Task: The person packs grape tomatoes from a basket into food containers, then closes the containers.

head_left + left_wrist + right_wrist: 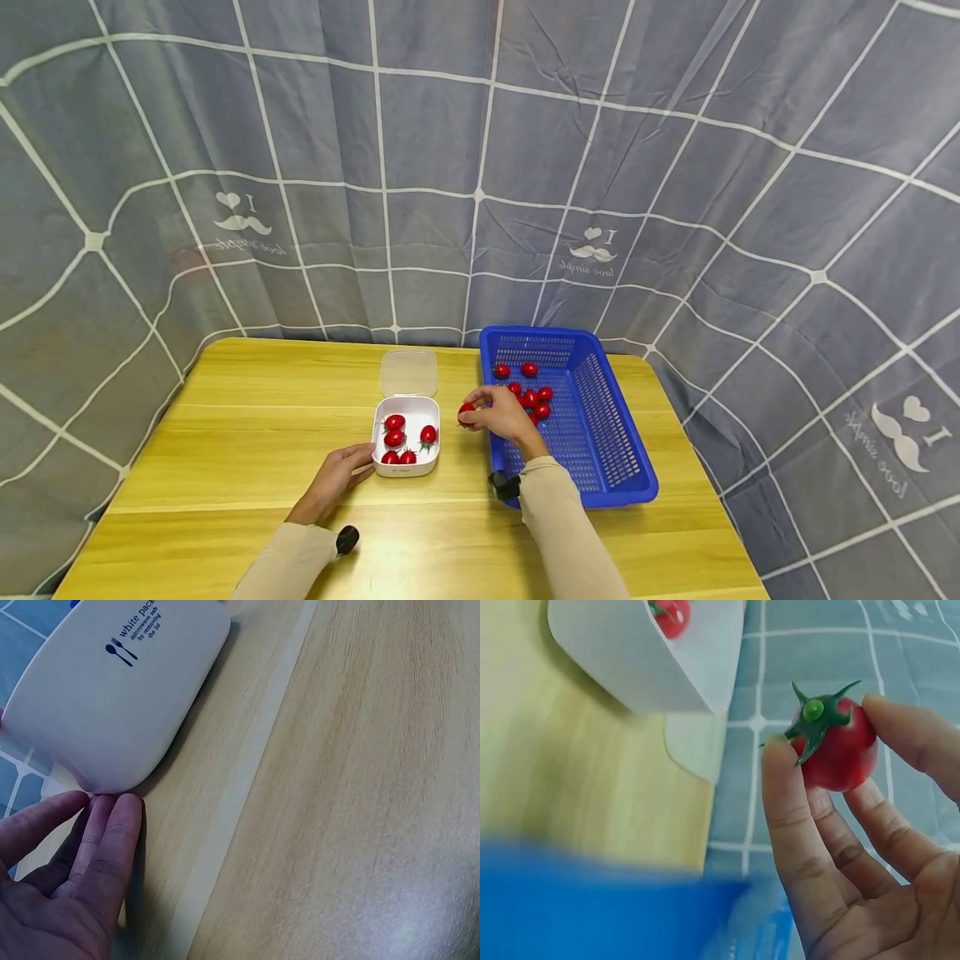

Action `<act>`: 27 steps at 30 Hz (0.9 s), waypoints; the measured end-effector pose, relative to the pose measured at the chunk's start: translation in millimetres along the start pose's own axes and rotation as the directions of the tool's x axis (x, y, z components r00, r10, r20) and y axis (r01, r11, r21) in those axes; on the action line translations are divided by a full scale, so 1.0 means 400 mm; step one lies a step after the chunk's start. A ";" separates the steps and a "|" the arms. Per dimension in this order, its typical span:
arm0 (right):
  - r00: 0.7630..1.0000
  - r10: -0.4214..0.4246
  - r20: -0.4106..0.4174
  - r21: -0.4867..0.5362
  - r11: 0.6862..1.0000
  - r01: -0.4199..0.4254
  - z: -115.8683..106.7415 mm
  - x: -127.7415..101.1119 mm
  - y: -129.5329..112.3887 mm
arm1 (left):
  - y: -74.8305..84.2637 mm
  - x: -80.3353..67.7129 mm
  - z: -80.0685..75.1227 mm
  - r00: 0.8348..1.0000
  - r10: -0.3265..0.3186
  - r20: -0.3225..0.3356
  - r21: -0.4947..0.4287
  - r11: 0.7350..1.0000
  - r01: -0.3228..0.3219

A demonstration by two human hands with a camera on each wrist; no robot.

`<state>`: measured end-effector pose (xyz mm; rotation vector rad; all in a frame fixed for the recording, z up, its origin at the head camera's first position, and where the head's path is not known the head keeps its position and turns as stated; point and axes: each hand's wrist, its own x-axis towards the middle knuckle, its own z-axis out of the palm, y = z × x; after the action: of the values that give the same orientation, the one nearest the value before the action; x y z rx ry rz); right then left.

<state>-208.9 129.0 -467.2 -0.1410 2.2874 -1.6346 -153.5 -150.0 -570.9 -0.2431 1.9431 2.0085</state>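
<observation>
Between thumb and fingers, my right hand (508, 414) pinches a red cherry tomato (844, 757) with a green star-shaped stem. It holds the tomato just right of a white plastic container (402, 471), beside the left rim of a blue basket (618, 417). Several cherry tomatoes (394, 438) lie inside the container. The fingertips of my left hand (337, 477) touch the container's left side near its base, fingers fairly straight, as the left wrist view also shows. Printed lettering marks the container's front wall (112, 697).
More cherry tomatoes (530, 397) lie in the left part of the basket. The container's translucent lid (408, 372) is folded back behind it. Everything stands on a wooden table (285, 417), with a grey checked curtain (435, 225) hanging behind and at the sides.
</observation>
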 end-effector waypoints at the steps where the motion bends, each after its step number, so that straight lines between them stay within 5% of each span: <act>1: 1.000 -0.006 0.004 0.000 1.000 0.006 0.008 0.005 0.001 | 0.001 0.001 0.000 1.000 0.000 0.002 0.004 1.000 0.000; 27: 0.995 -0.071 -0.075 -0.098 0.993 0.063 0.189 0.067 0.053 | -0.006 0.006 0.002 1.000 -0.008 -0.009 -0.006 1.000 0.008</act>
<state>-207.7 61.0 -514.2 -0.1814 2.4458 -1.5894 -154.8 -149.0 -573.9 -0.2606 1.9387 2.0120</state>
